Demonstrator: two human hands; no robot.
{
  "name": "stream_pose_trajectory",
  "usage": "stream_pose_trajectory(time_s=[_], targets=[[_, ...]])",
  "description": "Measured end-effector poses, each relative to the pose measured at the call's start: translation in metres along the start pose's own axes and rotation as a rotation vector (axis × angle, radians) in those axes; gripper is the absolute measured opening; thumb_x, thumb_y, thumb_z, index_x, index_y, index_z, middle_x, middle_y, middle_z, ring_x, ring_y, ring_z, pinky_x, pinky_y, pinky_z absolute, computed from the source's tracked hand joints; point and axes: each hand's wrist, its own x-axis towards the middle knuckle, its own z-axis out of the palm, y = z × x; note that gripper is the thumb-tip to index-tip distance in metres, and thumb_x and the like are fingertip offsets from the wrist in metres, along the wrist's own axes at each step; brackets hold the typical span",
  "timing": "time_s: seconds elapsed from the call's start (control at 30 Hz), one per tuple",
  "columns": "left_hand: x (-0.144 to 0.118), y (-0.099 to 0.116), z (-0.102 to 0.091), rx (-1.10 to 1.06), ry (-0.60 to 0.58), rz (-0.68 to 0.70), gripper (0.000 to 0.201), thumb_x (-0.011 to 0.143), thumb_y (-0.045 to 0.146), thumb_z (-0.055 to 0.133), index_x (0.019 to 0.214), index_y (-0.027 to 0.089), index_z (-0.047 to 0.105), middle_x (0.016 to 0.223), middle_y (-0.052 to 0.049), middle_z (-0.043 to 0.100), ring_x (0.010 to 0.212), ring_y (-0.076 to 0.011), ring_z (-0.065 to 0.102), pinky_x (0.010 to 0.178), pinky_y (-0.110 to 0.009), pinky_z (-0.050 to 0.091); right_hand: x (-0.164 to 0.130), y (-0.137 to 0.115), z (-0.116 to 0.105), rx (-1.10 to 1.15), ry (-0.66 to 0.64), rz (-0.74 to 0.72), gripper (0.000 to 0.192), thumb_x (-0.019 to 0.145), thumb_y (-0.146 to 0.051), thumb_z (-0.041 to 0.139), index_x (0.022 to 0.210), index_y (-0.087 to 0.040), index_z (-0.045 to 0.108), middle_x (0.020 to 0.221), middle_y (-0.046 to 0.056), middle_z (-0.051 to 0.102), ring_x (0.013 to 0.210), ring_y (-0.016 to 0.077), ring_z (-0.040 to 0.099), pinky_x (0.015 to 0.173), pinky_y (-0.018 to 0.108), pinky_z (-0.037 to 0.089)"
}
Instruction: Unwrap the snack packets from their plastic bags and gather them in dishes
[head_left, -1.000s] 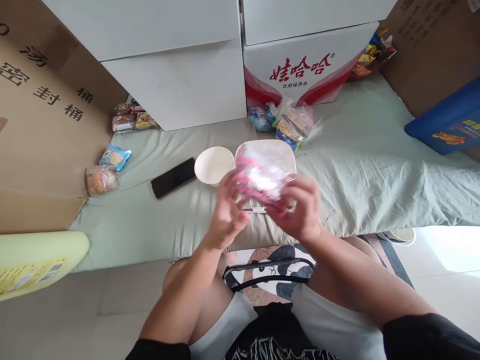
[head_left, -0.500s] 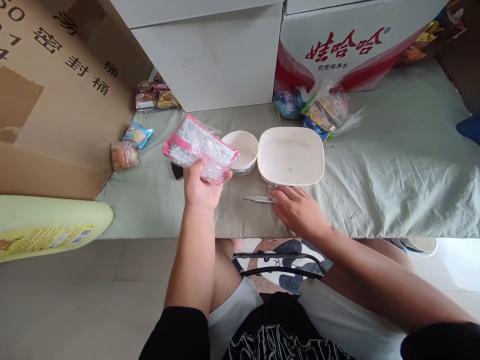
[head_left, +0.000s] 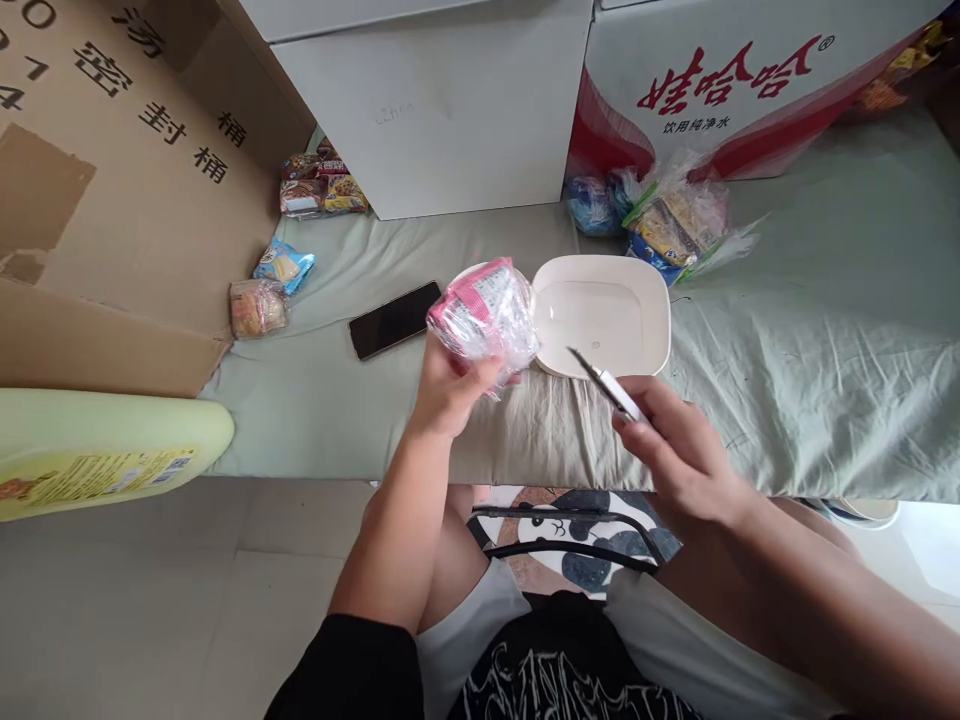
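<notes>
Two hands busy: left hand has its fingers wrapped round a pink snack packet above the bed's near edge, right hand pinches small scissors. Crinkly plastic could slip, blades pretty near those fingers.

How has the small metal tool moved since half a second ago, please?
Yes. The small metal tool lay on the green sheet below the white tray; the right hand now holds it raised, tip over the tray's near edge.
</notes>
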Motion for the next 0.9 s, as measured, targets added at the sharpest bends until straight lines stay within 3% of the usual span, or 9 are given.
stream_pose_trajectory(time_s=[0.1, 0.2, 0.3, 0.47, 0.53, 0.63, 0.77, 0.9], targets=[[0.001, -0.007, 0.007, 0.059, -0.087, 0.033, 0.074, 0.065, 0.049, 0.091, 0.129, 0.026, 0.059, 0.118, -0.01, 0.071, 0.112, -0.0335, 0.071, 0.085, -0.045, 0.065, 0.002, 0.0, 0.005, 0.121, 0.044, 0.047, 0.033, 0.109, -0.045, 0.037, 0.108, -0.021, 0.061, 0.063, -0.004, 0.05, 0.053, 0.0128, 0.044, 0.051, 0.028, 0.037], [0.002, -0.01, 0.017, 0.096, -0.2, 0.058, 0.077, 0.067, 0.047, 0.091, 0.134, 0.025, 0.058, 0.126, -0.013, 0.069, 0.125, -0.0368, 0.065, 0.105, -0.052, 0.056, 0.01, -0.006, 0.01, 0.127, 0.031, 0.034, 0.03, 0.107, -0.043, 0.042, 0.104, -0.02, 0.06, 0.062, -0.005, 0.051, 0.052, 0.012, 0.045, 0.052, 0.027, 0.038], [0.002, -0.011, 0.025, 0.07, -0.256, 0.062, 0.077, 0.07, 0.047, 0.089, 0.135, 0.024, 0.057, 0.132, -0.015, 0.067, 0.131, -0.0379, 0.062, 0.112, -0.054, 0.051, 0.018, -0.011, 0.012, 0.074, -0.03, 0.002, 0.025, 0.105, -0.039, 0.045, 0.097, -0.019, 0.058, 0.063, -0.004, 0.054, 0.052, 0.0114, 0.047, 0.052, 0.027, 0.038], [0.001, 0.002, 0.017, -0.012, -0.116, 0.026, 0.072, 0.071, 0.051, 0.087, 0.134, 0.029, 0.058, 0.119, -0.011, 0.072, 0.125, -0.0375, 0.067, 0.1, -0.055, 0.06, 0.02, -0.011, 0.013, 0.057, -0.198, 0.062, 0.033, 0.106, -0.042, 0.04, 0.084, -0.021, 0.053, 0.059, -0.004, 0.054, 0.052, 0.011, 0.045, 0.053, 0.027, 0.037], [0.002, 0.014, 0.005, -0.027, -0.07, 0.0, 0.068, 0.071, 0.055, 0.084, 0.131, 0.033, 0.06, 0.124, -0.01, 0.072, 0.122, -0.0377, 0.067, 0.094, -0.057, 0.062, 0.019, -0.009, 0.012, 0.048, -0.25, 0.089, 0.035, 0.106, -0.042, 0.039, 0.081, -0.022, 0.052, 0.058, -0.004, 0.052, 0.052, 0.0109, 0.044, 0.053, 0.027, 0.036], [0.005, 0.031, -0.015, 0.018, -0.028, 0.027, 0.061, 0.074, 0.067, 0.074, 0.126, 0.037, 0.064, 0.133, -0.008, 0.069, 0.133, -0.0388, 0.06, 0.099, -0.06, 0.059, 0.018, -0.001, 0.013, -0.038, -0.267, 0.078, 0.033, 0.106, -0.038, 0.04, 0.079, -0.022, 0.052, 0.059, -0.004, 0.051, 0.053, 0.0115, 0.045, 0.055, 0.027, 0.037], [0.006, 0.038, -0.03, 0.111, 0.016, 0.063, 0.07, 0.073, 0.08, 0.063, 0.129, 0.039, 0.064, 0.132, -0.01, 0.069, 0.14, -0.0404, 0.054, 0.097, -0.061, 0.059, 0.015, 0.011, 0.019, -0.374, -0.243, 0.019, 0.021, 0.102, -0.026, 0.045, 0.092, -0.019, 0.063, 0.086, 0.006, 0.066, 0.07, 0.0165, 0.061, 0.061, 0.029, 0.042], [0.003, 0.032, -0.027, 0.07, -0.09, -0.051, 0.082, 0.068, 0.084, 0.058, 0.135, 0.038, 0.06, 0.134, -0.014, 0.066, 0.137, -0.0445, 0.055, 0.089, -0.064, 0.061, 0.011, 0.017, 0.028, -0.724, -0.216, 0.006, 0.022, 0.101, -0.02, 0.046, 0.108, -0.016, 0.066, 0.096, 0.01, 0.067, 0.068, 0.0189, 0.063, 0.056, 0.031, 0.038]])
